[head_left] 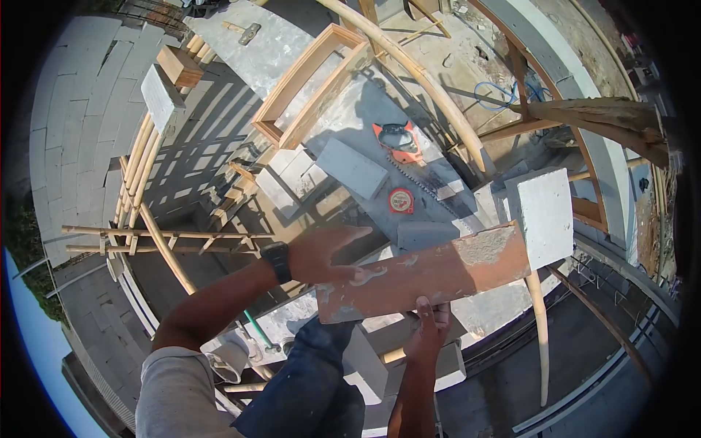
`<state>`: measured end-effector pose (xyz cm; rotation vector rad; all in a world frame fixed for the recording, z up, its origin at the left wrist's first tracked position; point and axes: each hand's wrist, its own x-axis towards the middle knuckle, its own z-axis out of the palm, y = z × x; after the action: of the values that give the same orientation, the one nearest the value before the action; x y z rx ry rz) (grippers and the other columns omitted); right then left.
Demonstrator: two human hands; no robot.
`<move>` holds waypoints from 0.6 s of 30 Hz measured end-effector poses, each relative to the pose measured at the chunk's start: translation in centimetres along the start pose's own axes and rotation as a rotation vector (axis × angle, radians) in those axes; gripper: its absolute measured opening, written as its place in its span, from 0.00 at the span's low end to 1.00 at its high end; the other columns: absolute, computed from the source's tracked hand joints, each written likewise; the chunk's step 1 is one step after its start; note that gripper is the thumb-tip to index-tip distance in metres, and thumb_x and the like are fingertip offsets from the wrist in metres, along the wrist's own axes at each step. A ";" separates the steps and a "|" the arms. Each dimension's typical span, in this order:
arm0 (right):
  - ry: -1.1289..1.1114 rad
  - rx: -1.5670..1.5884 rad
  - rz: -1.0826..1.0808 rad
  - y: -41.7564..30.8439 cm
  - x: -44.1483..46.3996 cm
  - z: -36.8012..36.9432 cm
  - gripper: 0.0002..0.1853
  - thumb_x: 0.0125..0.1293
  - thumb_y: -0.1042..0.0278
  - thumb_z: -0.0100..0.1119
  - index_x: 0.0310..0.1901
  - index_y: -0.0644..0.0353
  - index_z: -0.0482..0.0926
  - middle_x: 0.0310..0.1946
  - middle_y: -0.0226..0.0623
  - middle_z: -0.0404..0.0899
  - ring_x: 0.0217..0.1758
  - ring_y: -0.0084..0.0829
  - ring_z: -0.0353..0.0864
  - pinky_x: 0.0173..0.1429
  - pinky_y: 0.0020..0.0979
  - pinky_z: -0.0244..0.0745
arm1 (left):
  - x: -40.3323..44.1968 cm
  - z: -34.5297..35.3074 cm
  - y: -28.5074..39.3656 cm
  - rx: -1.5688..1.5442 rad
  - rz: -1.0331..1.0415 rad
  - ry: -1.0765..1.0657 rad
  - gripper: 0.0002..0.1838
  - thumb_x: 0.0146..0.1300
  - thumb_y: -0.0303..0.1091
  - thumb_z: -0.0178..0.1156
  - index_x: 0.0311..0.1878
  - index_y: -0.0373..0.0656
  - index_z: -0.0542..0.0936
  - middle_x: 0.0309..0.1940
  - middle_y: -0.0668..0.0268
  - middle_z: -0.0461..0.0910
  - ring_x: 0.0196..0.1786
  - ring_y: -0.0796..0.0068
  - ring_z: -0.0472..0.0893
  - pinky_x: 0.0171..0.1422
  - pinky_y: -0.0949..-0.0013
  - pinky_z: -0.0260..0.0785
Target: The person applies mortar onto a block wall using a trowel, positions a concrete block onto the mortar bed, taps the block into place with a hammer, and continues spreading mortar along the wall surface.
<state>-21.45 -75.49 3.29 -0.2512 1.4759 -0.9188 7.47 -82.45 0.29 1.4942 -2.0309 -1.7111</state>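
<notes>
A reddish-brown flat board [423, 274] with a grey mortar patch near its right end is held up in front of me. My right hand [429, 326] grips its lower edge, thumb on the near face and the other fingers partly hidden behind. My left hand [325, 254], with a dark watch [276, 261] on its wrist, is at the board's upper left. Its fingers are stretched out and apart, and the thumb overlaps the board's top edge. Whether the thumb presses on it I cannot tell.
Beyond the board, an orange-handled hand saw [400, 143], a red tape measure [401, 200] and a grey block [352, 168] lie on a platform. A wooden frame [314, 84] and hammer [250, 33] are farther back. A white block [542, 217] stands at right; bamboo poles [431, 84] surround the platform.
</notes>
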 end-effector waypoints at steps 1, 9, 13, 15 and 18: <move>-0.073 0.027 0.025 -0.4 0.8 1.3 0.30 0.68 0.63 0.70 0.68 0.65 0.74 0.58 0.40 0.81 0.60 0.33 0.84 0.61 0.41 0.84 | -1.7 2.0 3.0 0.093 0.064 0.077 0.62 0.60 0.70 0.71 0.82 0.34 0.57 0.77 0.40 0.66 0.79 0.41 0.68 0.81 0.47 0.62; -0.624 0.167 0.073 0.1 10.8 12.0 0.24 0.73 0.66 0.65 0.67 0.64 0.75 0.59 0.40 0.83 0.59 0.31 0.85 0.59 0.41 0.85 | -1.7 -2.3 0.5 0.327 -0.244 0.655 0.65 0.36 0.54 0.84 0.74 0.31 0.61 0.59 0.48 0.73 0.63 0.45 0.74 0.70 0.46 0.67; -0.581 -0.515 -0.151 6.6 22.9 11.7 0.32 0.69 0.56 0.71 0.70 0.61 0.75 0.63 0.47 0.81 0.61 0.39 0.84 0.65 0.48 0.81 | -3.2 -6.7 -0.9 0.471 -0.457 0.794 0.62 0.36 0.53 0.82 0.73 0.31 0.65 0.58 0.50 0.73 0.63 0.47 0.73 0.69 0.45 0.64; -0.286 -1.281 -0.608 8.6 23.9 13.5 0.39 0.65 0.51 0.74 0.73 0.59 0.73 0.66 0.51 0.79 0.66 0.44 0.82 0.69 0.53 0.77 | -5.3 -7.9 -2.7 0.504 -0.499 0.863 0.61 0.36 0.53 0.82 0.72 0.30 0.66 0.58 0.50 0.74 0.63 0.47 0.73 0.69 0.45 0.64; -0.245 -1.531 -0.986 11.6 26.0 15.7 0.37 0.71 0.60 0.65 0.79 0.55 0.65 0.71 0.53 0.72 0.73 0.51 0.73 0.76 0.58 0.69 | -6.6 -9.7 -5.7 0.422 -0.553 0.883 0.62 0.36 0.46 0.83 0.74 0.27 0.64 0.64 0.45 0.73 0.68 0.47 0.74 0.74 0.50 0.67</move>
<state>-6.98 -90.95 -21.29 -2.2450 1.5125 -0.2131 20.24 -84.01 2.50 2.5021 -1.5834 -0.4466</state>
